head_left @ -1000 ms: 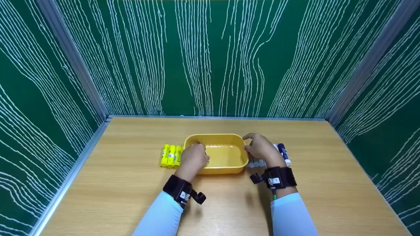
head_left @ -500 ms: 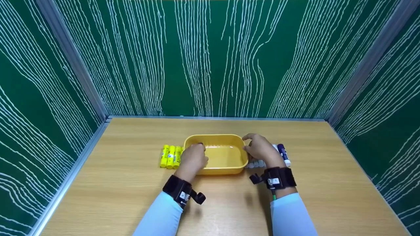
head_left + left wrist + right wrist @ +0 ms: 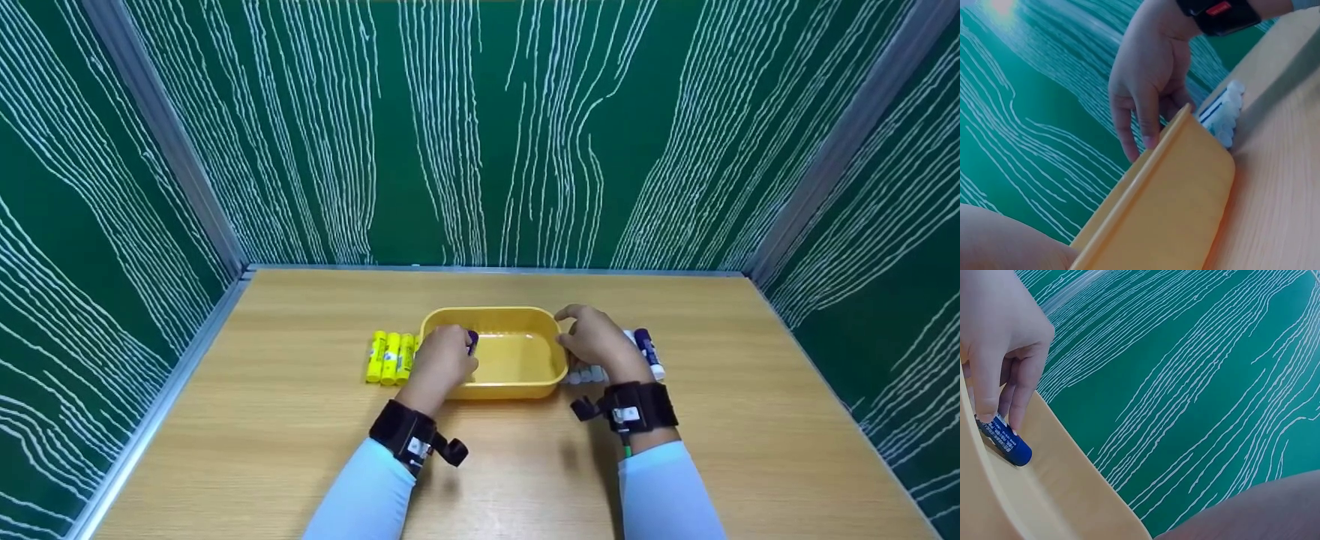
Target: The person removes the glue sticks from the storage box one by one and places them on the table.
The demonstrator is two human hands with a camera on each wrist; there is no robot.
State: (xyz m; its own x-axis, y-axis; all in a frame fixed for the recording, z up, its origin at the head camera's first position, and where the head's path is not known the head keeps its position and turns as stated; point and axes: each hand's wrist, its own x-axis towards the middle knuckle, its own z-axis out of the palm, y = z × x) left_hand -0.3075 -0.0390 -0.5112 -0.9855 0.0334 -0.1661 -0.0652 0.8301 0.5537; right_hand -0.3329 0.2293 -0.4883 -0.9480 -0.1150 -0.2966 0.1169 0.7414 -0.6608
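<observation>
A yellow plastic basket (image 3: 517, 389) stands on the wooden table. My left hand (image 3: 444, 361) reaches into its left end and pinches a dark blue glue stick (image 3: 1012, 442) between thumb and fingers, low by the basket floor. In the head view only the dark end of that stick shows past the knuckles. My right hand (image 3: 596, 339) is at the basket's right end, with thumb and index finger holding the rim. The left wrist view shows these fingers (image 3: 1148, 121) hooked over the edge.
Yellow glue sticks (image 3: 391, 358) lie side by side against the basket's left. To its right, several white-and-dark glue sticks (image 3: 649, 354) lie partly hidden under my right hand. Green walls (image 3: 525, 135) with white lines enclose the table (image 3: 262, 420) at back and sides.
In my left hand the glue stick's dark end now shows further to the right, as that hand has turned slightly. The right hand and the basket have stayed in place.
</observation>
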